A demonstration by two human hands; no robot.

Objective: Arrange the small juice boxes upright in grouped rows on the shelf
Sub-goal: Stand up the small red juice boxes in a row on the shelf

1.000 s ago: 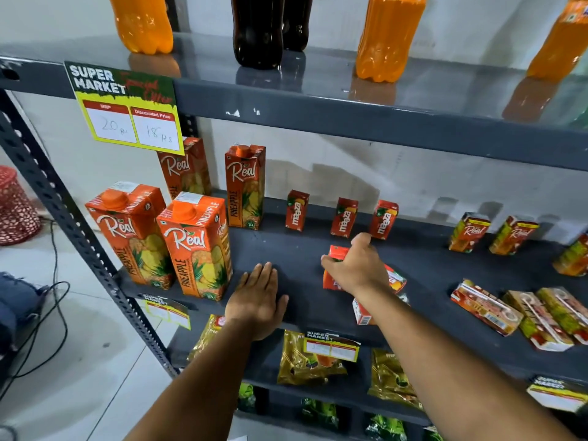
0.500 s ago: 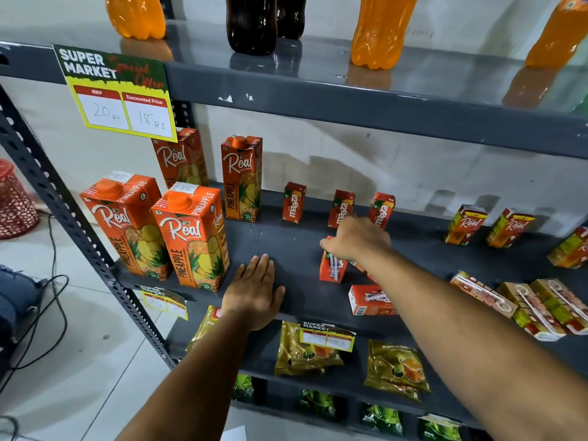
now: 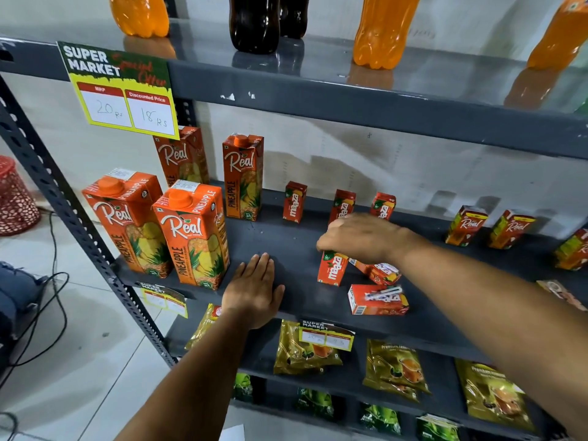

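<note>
Head view. The dark grey metal shelf (image 3: 286,240) carried the goods. The left hand (image 3: 254,292) lay flat, palm down, fingers together and holding nothing, on the shelf's front edge, just right of the tall orange cardboard pineapple cartons (image 3: 192,237).

The right hand (image 3: 361,238) reached in from the right, fingers closed from above on the top of a small red-orange Maaza juice box (image 3: 332,268). That box stood upright on the shelf, mid-depth, label facing the camera.

Just beside it to the right, a second small red Maaza box (image 3: 378,270) lay tilted on its side, partly under the wrist. In front of that, a third small red box with a straw on its face (image 3: 378,299) lay flat near the shelf's front edge.

Back row: three small red Maaza boxes (image 3: 295,202) stood upright and spaced apart, two partly hidden behind the hand. Further right, small red-and-green Real boxes (image 3: 466,226) stood upright.
</note>
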